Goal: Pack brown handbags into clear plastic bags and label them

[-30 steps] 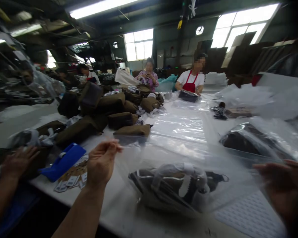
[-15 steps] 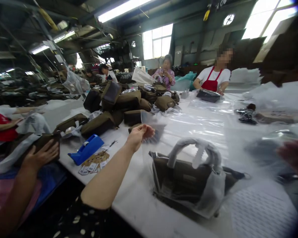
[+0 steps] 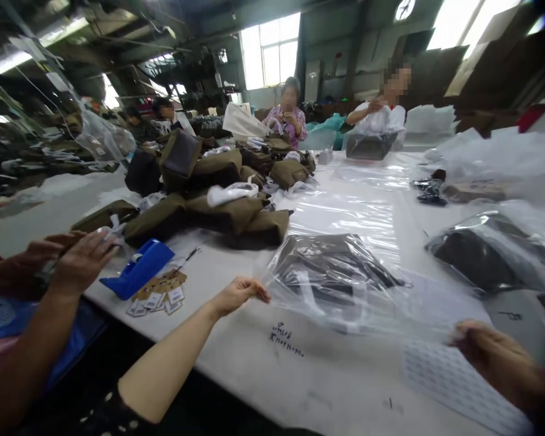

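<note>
A dark handbag [image 3: 318,257] lies inside a clear plastic bag [image 3: 386,312] on the table in front of me. Its wrapped handles [image 3: 307,297] point toward me. My left hand [image 3: 240,295] pinches the near left corner of the plastic bag. At the right, my right hand [image 3: 495,354] has its fingers closed at the opposite corner of the film; it is slightly blurred. The plastic stretches between both hands, and the handbag rests between them, touched by neither.
Dark olive handbags [image 3: 227,212] are heaped behind. A blue tape dispenser [image 3: 140,266] and tags [image 3: 157,300] lie left, near a co-worker's hands [image 3: 82,257]. Other bagged handbags [image 3: 476,248] lie right, by a printed sheet [image 3: 454,381]. Two people stand across the table [image 3: 300,387].
The handbag has gone from upright, handles up, to lying with handles toward me. My left hand has come nearer, and my right hand has moved in to the plastic. The view has shifted.
</note>
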Demonstrator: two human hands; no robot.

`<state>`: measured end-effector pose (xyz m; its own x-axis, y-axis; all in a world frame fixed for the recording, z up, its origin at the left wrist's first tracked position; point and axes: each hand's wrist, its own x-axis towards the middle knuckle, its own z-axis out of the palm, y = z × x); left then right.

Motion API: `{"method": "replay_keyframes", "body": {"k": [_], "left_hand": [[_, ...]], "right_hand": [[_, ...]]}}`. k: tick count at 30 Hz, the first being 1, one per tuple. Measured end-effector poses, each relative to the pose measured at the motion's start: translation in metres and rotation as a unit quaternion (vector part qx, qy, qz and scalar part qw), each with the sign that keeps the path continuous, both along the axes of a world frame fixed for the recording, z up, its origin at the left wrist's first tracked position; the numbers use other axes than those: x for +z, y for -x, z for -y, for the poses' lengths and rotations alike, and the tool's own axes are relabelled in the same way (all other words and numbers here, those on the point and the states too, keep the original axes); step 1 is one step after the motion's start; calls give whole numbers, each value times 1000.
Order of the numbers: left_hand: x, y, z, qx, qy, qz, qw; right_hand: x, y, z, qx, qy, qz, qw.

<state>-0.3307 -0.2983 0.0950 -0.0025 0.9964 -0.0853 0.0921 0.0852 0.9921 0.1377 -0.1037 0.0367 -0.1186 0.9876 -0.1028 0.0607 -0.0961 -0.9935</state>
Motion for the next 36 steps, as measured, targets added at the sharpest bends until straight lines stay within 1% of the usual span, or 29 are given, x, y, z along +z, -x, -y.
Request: {"method": "replay_keyframes", "body": {"k": [1, 2, 3, 4, 5, 6, 8, 10, 11, 12, 13, 14, 15, 16, 17, 18, 19, 20, 22, 23, 25, 26, 27, 28, 29, 30, 31, 33, 36], "left_hand": [[-18, -6, 7, -17, 17, -8, 1000], [-33, -11, 15, -35, 32, -20, 999], [-44, -14, 22, -55, 44, -34, 997], [-53, -15, 28, -74, 52, -50, 995], [-59, -15, 34, -94, 57, -67, 992], [-63, -13, 39, -111, 59, -85, 988], [-67, -6, 47, -141, 56, -120, 981], [-66, 2, 50, -159, 48, -152, 974], [-65, 5, 51, -165, 43, -164, 972], [-64, 7, 52, -170, 37, -177, 969], [-62, 8, 52, -175, 28, -191, 966], [-60, 8, 51, -179, 15, -207, 962], [-57, 8, 51, -184, -1, -224, 957], [-55, 6, 50, -188, -20, -239, 952], [-51, 3, 49, -192, -39, -251, 948], [-48, 0, 47, -195, -57, -257, 945], [-44, -3, 45, -192, -72, -259, 944], [-39, -7, 41, -183, -84, -263, 943], [-29, -17, 31, -141, -100, -282, 944], [-24, -23, 23, -109, -105, -298, 942], [-18, -37, 5, -41, -122, -354, 927], [-16, -45, -5, -16, -134, -382, 914], [-16, -53, -15, 8, -145, -415, 898], [-18, -62, -24, 31, -153, -451, 879], [-22, -71, -32, 54, -156, -482, 860], [-27, -79, -38, 78, -154, -507, 844], [-33, -88, -43, 102, -149, -525, 832], [-46, -105, -47, 151, -136, -547, 812], [-67, -134, -40, 207, -117, -546, 803]], "right_hand": [[-18, -1, 11, 28, 52, 18, 998], [-32, -5, 21, 70, 102, 39, 992], [-40, -10, 27, 118, 140, 64, 981], [-43, -17, 32, 171, 161, 96, 967], [-39, -23, 35, 223, 161, 138, 952], [-30, -26, 38, 265, 140, 186, 936], [-3, -21, 45, 302, 42, 279, 911], [24, 6, 65, 313, -104, 325, 886], [32, 27, 82, 335, -162, 321, 871], [35, 50, 101, 387, -193, 315, 845], [32, 74, 123, 439, -210, 312, 816], [24, 97, 144, 473, -226, 319, 789], [11, 116, 163, 482, -241, 340, 770], [-4, 132, 178, 476, -252, 372, 756], [-19, 143, 189, 463, -260, 399, 748], [-32, 149, 195, 446, -262, 418, 747], [-42, 152, 198, 430, -256, 428, 753], [-49, 151, 198, 416, -243, 424, 767], [-53, 147, 195, 392, -186, 388, 813], [-52, 145, 194, 380, -141, 358, 841], [-52, 145, 197, 353, -25, 270, 895], [-54, 147, 201, 341, 46, 218, 913], [-57, 150, 205, 332, 124, 166, 920], [-63, 154, 210, 325, 197, 119, 917], [-69, 157, 214, 320, 257, 84, 908], [-75, 160, 217, 317, 303, 63, 897], [-81, 163, 219, 316, 330, 52, 888], [-87, 165, 220, 319, 345, 41, 882], [-88, 167, 218, 320, 350, 29, 880]]}}
